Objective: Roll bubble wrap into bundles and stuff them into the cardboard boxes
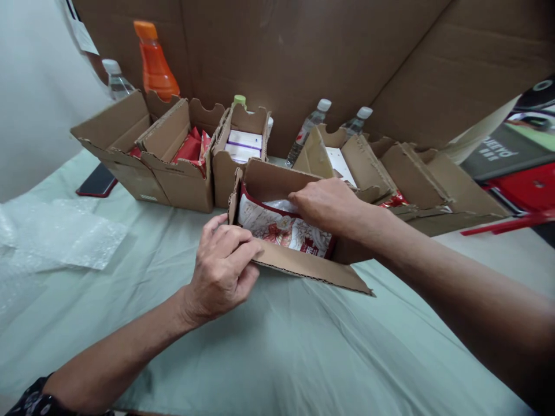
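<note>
An open cardboard box [312,270] sits in front of me with its near flap folded outward. Inside stands a white and dark-red printed package [281,228], with some crumpled clear plastic [280,205] behind its upper edge. My left hand [225,260] is closed on the box's near left corner, fingers bent over the edge and flap. Reaching in from the right, my right hand [332,205] is down in the box beside the clear plastic, its fingers curled. Its fingertips are hidden, so whatever they hold does not show.
More open boxes [182,188] line the back, some holding red packets [191,147] or white cartons [244,144]. Behind them stand an orange bottle [158,66] and clear bottles [310,127]. Bubble wrap [82,234] and a phone [97,180] lie left on the green cloth [195,358].
</note>
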A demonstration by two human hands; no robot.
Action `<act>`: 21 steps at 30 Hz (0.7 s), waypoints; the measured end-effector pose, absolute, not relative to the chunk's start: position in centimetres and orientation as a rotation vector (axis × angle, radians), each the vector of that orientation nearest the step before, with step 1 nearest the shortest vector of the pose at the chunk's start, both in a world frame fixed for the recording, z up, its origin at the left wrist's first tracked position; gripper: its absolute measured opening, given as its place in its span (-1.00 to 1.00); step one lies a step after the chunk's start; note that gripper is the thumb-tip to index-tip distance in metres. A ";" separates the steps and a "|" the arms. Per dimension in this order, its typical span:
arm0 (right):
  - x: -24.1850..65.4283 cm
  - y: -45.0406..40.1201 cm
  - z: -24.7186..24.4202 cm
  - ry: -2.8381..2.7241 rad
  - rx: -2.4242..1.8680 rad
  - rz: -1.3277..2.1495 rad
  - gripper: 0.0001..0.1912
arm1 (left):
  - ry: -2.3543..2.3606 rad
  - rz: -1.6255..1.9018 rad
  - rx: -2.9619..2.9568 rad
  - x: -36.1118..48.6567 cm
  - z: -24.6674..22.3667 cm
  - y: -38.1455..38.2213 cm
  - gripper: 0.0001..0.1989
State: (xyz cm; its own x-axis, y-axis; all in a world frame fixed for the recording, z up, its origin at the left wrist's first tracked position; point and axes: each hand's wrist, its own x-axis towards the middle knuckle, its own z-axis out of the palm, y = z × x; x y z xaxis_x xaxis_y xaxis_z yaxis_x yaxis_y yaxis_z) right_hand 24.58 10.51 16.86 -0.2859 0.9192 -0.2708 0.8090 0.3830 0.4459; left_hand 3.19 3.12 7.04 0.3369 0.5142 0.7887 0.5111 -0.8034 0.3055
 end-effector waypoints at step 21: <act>27.6 0.7 20.1 2.409 2.346 0.280 -0.80 | 1.109 1.747 2.327 1.1 8.1 2.7 -0.36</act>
